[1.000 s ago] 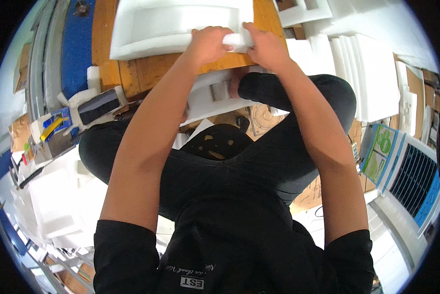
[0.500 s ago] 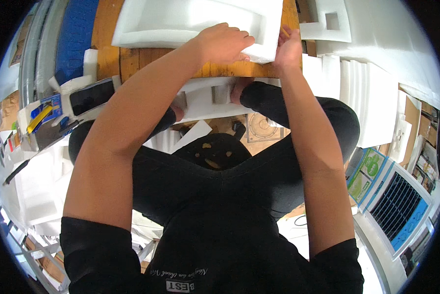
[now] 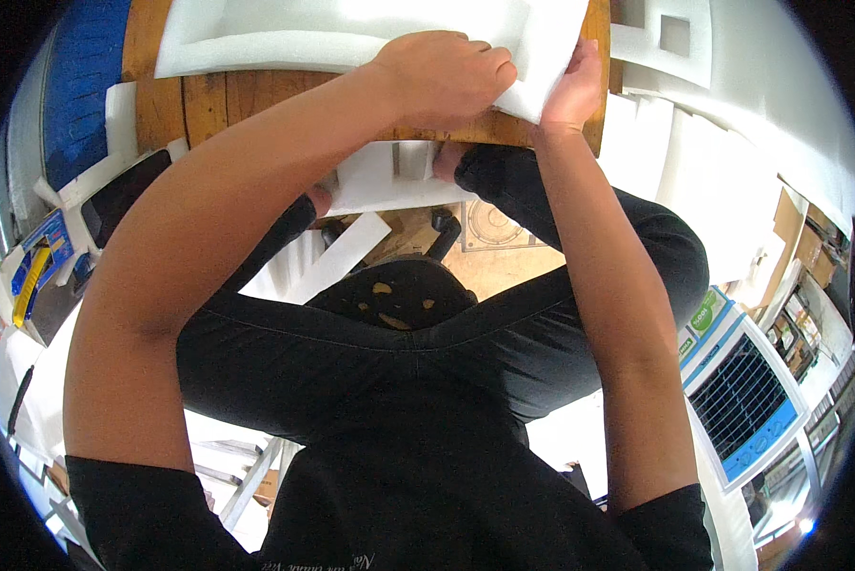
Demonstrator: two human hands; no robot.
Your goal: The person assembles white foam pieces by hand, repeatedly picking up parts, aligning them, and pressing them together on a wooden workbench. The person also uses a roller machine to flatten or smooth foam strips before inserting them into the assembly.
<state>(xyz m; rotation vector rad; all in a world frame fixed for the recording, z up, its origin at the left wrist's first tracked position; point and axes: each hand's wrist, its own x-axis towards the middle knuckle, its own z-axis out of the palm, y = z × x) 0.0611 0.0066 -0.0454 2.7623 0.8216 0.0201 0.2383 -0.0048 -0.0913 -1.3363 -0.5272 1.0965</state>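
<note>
A white foam tray (image 3: pixel 266 50) with raised walls lies on the wooden table top (image 3: pixel 242 100) at the upper edge of the view. My left hand (image 3: pixel 451 81) is closed at the tray's near right corner, its fingers curled over the foam wall. Against the outer side of the same corner is my right hand (image 3: pixel 575 92), fingers bent and partly hidden by the foam. What lies inside those fingers does not show.
White foam sheets (image 3: pixel 718 181) stand to the right, below a foam frame (image 3: pixel 699 38) with a square hole. A boxed air cooler (image 3: pixel 746 400) is at the lower right. At left are a dark phone (image 3: pixel 128 198) and a yellow cutter (image 3: pixel 32 285).
My view has shifted a little, and the tray's right end looks tilted. My left fingers are curled more tightly. The thin yellowish piece by my right fingers is out of sight now.
</note>
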